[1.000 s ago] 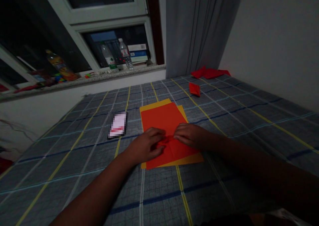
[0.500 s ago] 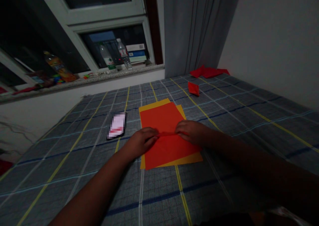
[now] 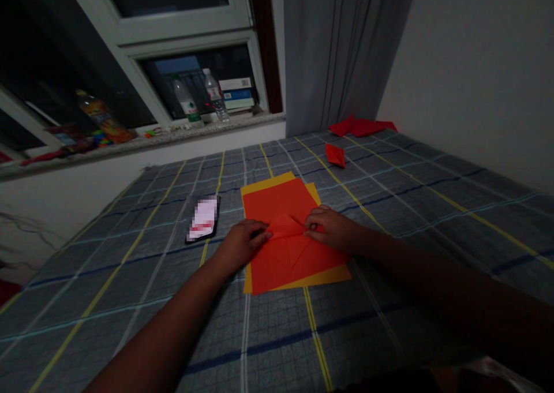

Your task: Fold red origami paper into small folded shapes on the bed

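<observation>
Pinching at a piece of folded red paper (image 3: 286, 237) here, it's sitting on top of an orange-red sheet (image 3: 277, 199), which lies on a yellow sheet (image 3: 333, 277). The left hand (image 3: 244, 243) is half curled against the fold's left edge, and the right hand (image 3: 325, 228) has its fingers on the right edge. Can't really tell if either one is actually gripping or just pressing, since it's pretty dim.

Left of the paper stack there's one dark-cased phone or card (image 3: 203, 219), pixelated, so nothing on it is readable. Beyond the stack, on the checked bedsheet (image 3: 130, 277), are one small red folded piece (image 3: 335, 155) and a red heap (image 3: 361, 127), count unclear. Further past the stack, the windowsill (image 3: 173, 130) holds two clear bottles (image 3: 214, 96), one orange-labelled bottle (image 3: 104, 116) and a book pile (image 3: 236, 93). Labels are too dark to read.
</observation>
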`<state>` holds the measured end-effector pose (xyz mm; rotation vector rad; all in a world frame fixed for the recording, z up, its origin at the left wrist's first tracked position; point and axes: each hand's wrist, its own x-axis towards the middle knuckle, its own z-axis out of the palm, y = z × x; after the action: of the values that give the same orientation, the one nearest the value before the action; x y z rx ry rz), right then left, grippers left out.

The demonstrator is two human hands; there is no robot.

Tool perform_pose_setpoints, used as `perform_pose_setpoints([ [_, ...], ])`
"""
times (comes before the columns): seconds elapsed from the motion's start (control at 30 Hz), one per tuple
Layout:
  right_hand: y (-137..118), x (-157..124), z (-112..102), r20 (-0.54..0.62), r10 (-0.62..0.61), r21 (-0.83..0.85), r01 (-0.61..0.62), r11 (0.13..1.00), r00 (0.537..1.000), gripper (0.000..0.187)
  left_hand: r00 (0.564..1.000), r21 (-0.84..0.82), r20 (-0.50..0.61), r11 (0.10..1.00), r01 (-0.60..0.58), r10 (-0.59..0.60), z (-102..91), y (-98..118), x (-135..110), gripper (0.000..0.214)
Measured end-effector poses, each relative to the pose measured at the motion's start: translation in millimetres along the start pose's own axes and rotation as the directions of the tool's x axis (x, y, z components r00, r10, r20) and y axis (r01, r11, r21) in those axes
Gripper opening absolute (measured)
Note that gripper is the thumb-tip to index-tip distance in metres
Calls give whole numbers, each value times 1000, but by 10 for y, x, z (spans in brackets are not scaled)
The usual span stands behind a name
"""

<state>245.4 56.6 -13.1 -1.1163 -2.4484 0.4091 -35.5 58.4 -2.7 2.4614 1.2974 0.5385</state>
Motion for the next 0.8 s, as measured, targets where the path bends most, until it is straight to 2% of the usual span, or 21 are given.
perform_pose_setpoints([
  [0.2, 49, -13, -108, 76, 32, -26, -30, 999, 997, 3, 988, -68, 116, 993, -94, 101, -94, -105, -33, 16],
  [0.37, 31, -66, -217, 190, -9, -134, 35, 990, 982, 20, 974, -101, 206, 992, -72, 92, -152, -69, -46, 18],
  [0.6, 6, -50, -159, 115, 51, -90, -41, 995, 992, 23, 973, -13, 216, 997, -74, 75, -129, -74, -66, 25],
  [0.7, 16, -2, -107, 85, 122, -120, -111, 987, 989, 25, 981, 59, 194, 998, -8, -3, -100, -105, -58, 28],
  [0.8, 36, 17, -47, 73, 132, -200, -115, 973, 989, 27, 985, 120, 154, 991, 63, -81, -73, -92, -54, 29],
])
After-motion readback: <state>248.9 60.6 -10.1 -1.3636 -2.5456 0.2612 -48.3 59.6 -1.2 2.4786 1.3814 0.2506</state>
